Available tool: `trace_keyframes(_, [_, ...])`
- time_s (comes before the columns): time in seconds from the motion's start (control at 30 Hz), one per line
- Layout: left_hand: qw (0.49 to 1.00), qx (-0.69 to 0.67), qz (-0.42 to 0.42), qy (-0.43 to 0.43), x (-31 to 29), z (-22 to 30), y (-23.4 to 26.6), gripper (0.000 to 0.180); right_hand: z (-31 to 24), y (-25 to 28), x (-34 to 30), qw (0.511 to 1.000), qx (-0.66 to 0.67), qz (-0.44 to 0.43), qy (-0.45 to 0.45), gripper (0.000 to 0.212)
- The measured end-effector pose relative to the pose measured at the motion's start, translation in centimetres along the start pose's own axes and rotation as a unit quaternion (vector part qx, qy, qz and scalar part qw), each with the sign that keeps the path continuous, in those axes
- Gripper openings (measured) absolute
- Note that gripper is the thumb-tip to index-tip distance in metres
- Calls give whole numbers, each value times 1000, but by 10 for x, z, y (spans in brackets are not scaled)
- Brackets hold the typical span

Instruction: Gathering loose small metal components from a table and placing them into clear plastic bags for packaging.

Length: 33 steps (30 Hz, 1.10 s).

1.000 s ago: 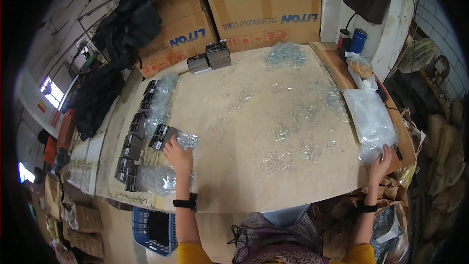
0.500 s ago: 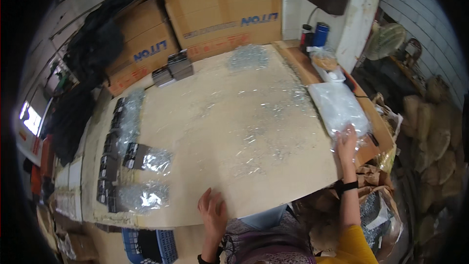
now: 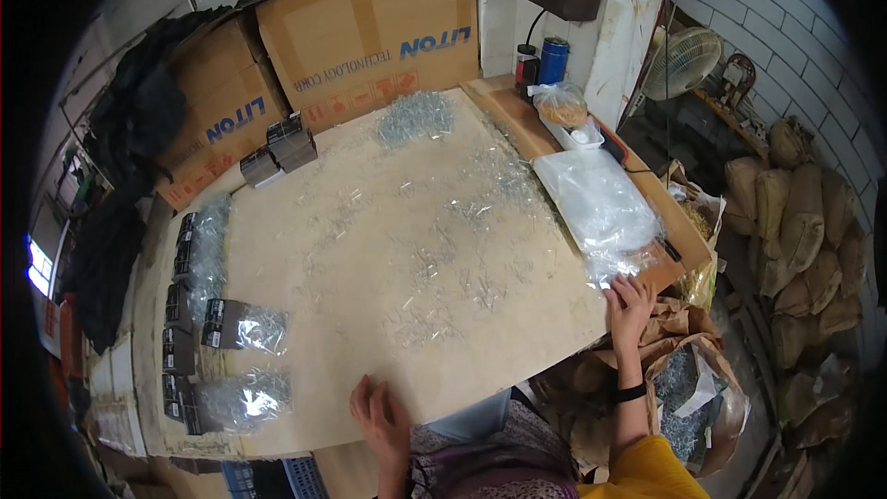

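My right hand (image 3: 630, 312) rests its spread fingers on the near end of a stack of clear plastic bags (image 3: 596, 194), at the right side of the table. Its thumb is hard to make out. By the near table edge hovers my left hand (image 3: 381, 420), fingers apart and nothing in them. Thin, shiny metal pins (image 3: 425, 263) lie scattered over the board-topped table (image 3: 323, 342), with a denser heap of pins (image 3: 416, 117) at the far side. Along the left edge sit clear bags of pins (image 3: 245, 399) beside small dark boxes (image 3: 177, 351).
Large cardboard boxes (image 3: 370, 28) wall off the far side. More small dark boxes (image 3: 288, 143) stand before them. On the right ledge are a blue can (image 3: 552, 62) and a white tray (image 3: 580, 136). A paper sack of pins (image 3: 688, 407) stands below; a blue basket (image 3: 303, 478) sits under the table.
My right hand has drawn back toward me, from on top of the plastic bags to their near end. The view has swung right; my left hand stays by the near edge.
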<state>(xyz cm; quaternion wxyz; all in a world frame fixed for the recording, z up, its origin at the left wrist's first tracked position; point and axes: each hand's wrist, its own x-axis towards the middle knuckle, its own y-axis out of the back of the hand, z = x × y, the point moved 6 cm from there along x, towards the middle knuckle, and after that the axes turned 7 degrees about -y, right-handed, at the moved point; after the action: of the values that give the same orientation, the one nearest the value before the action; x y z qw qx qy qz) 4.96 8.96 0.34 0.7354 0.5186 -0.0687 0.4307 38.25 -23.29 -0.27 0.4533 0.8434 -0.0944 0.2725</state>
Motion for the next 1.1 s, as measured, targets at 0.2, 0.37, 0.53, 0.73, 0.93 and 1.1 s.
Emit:
trace_keyframes(0.2, [1000, 3, -3, 2, 2, 2, 4, 26, -24, 27, 5, 988, 15, 147, 51, 10])
trace_keyframes(0.37, [980, -189, -52, 43, 4, 33, 9, 35, -58, 6, -43, 867, 402, -260, -139, 14])
trace_keyframes(0.53, [899, -343, -271, 32, 4, 95, -6, 47, -157, 8, -130, 691, 424, -580, -80, 11])
trace_keyframes(0.73, [831, -405, -311, 223, -39, 67, -36, 21, -167, 7, -154, 690, 483, -527, -111, 12])
trace_keyframes(0.93, [863, -390, -299, 119, -44, 67, -21, 12, -179, 11, -165, 771, 357, -512, 127, 4])
trace_keyframes(1.1, [735, -494, -387, 258, -73, 57, -32, 11, -149, -6, -195, 590, 411, -665, -203, 10])
